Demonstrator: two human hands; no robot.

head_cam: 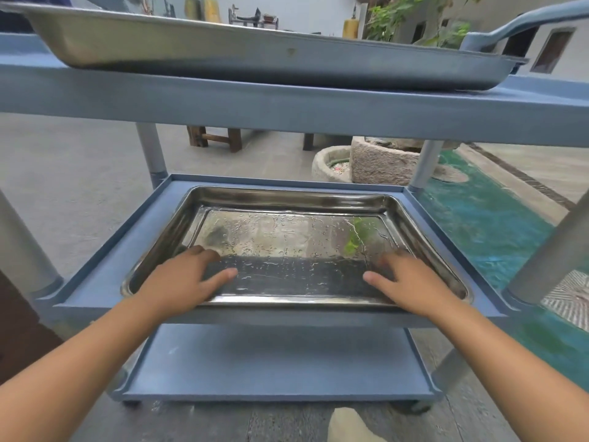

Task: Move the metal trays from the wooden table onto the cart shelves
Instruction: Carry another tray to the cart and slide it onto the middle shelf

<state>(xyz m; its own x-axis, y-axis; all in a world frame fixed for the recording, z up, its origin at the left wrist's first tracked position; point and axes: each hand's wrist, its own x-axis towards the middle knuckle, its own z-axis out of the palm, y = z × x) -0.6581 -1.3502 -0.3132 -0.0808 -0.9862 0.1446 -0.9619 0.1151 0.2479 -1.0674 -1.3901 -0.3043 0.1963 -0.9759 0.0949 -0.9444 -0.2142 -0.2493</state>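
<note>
A shiny metal tray (287,205), wet with water drops, lies flat on the middle shelf (105,275) of a blue cart. My left hand (185,279) rests over the tray's near left edge with fingers spread inside it. Over the near right edge my right hand (404,282) lies the same way, fingers straight. A second metal tray (223,52) sits on the cart's top shelf (287,106), slightly skewed. The wooden table is out of view.
The cart's bottom shelf (277,362) holds nothing. Grey posts (153,151) stand at the corners and a handle (522,23) rises at the top right. Beyond are stone planters (382,164), a wooden stool (216,138) and green matting (497,234).
</note>
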